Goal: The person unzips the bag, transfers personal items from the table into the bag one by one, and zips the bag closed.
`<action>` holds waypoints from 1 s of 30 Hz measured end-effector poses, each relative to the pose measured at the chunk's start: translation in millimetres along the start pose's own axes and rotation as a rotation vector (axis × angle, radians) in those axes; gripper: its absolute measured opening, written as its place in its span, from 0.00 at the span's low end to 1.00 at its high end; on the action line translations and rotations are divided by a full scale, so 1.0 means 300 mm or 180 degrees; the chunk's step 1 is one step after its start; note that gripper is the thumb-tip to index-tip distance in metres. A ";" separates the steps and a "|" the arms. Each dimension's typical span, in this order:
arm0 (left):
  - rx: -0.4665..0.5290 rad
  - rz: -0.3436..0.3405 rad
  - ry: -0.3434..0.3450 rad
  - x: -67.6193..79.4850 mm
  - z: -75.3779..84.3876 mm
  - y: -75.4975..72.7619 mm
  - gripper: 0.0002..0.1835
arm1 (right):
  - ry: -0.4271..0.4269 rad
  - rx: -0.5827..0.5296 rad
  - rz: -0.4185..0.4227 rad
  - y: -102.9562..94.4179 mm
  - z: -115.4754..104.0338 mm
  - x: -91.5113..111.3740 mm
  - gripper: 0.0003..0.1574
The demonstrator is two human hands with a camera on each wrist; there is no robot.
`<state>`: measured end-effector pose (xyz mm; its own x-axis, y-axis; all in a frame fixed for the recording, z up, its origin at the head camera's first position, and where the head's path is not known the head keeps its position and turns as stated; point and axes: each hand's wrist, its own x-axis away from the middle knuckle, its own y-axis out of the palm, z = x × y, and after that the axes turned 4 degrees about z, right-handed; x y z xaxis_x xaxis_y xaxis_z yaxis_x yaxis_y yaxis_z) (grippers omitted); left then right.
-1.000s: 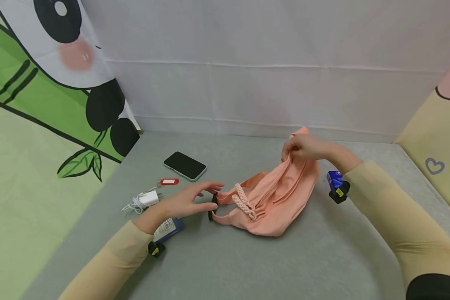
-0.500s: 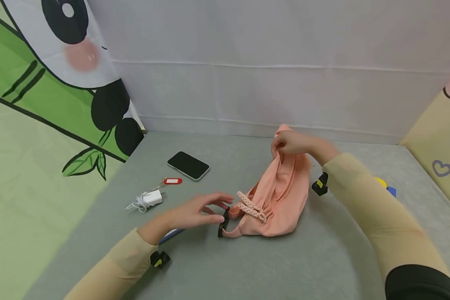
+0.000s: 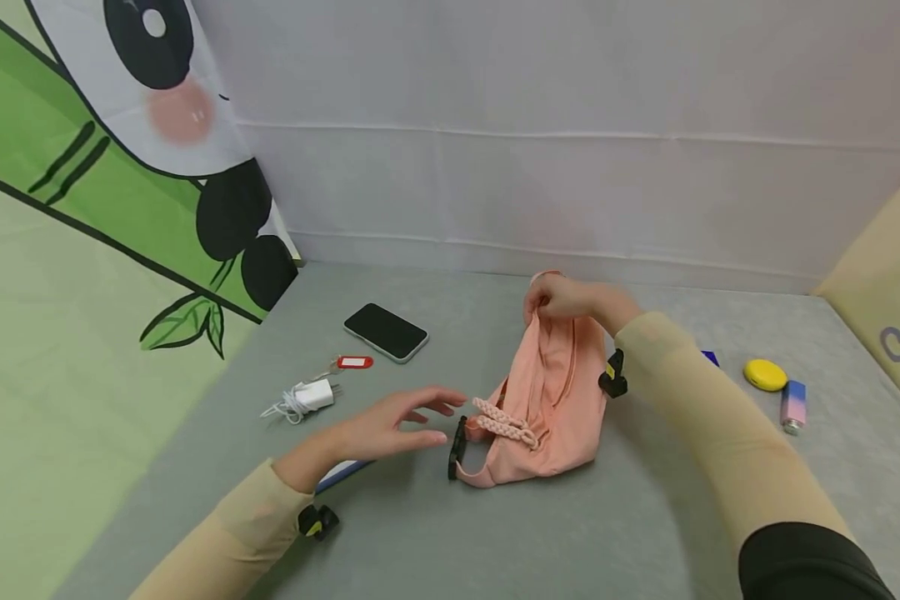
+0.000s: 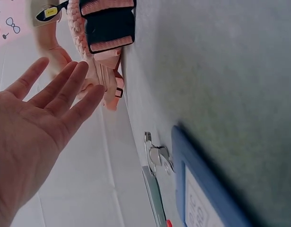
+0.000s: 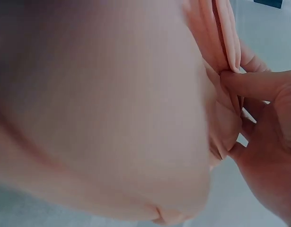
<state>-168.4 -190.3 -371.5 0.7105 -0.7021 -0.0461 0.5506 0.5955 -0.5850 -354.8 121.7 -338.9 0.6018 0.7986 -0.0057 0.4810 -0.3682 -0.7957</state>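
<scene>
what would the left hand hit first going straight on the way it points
Probably the peach bag, at its braided cord or black buckle; the height of the left hand is unclear.

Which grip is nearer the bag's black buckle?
Left. The left grip is just left of the buckle, not touching it. The right grip is farther off, toward the wall, pinching the bag near its top.

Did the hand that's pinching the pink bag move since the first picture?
Yes. In the head view, the right hand, pinching the peach drawstring bag, has moved left, nearer the smartphone, which lies still.
</scene>
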 end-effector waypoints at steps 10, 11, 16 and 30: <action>0.0000 -0.0039 0.0048 0.007 -0.013 -0.008 0.25 | 0.0012 0.0026 0.0327 0.025 0.004 0.036 0.22; 0.0007 -0.0036 0.0062 0.008 -0.015 -0.010 0.25 | 0.0010 0.0021 0.0329 0.026 0.001 0.038 0.22; -0.0009 -0.0005 0.0124 0.007 -0.019 -0.022 0.23 | 0.0060 -0.0113 0.0352 0.031 -0.025 0.049 0.18; -0.0144 -0.0054 0.0236 -0.094 -0.031 -0.034 0.21 | 0.0134 0.0032 0.0259 0.062 -0.168 0.202 0.10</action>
<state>-198.0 -180.2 -371.7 0.6660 -0.7400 -0.0947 0.5407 0.5662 -0.6222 -277.2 139.3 -323.4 0.6650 0.7455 -0.0452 0.4233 -0.4260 -0.7996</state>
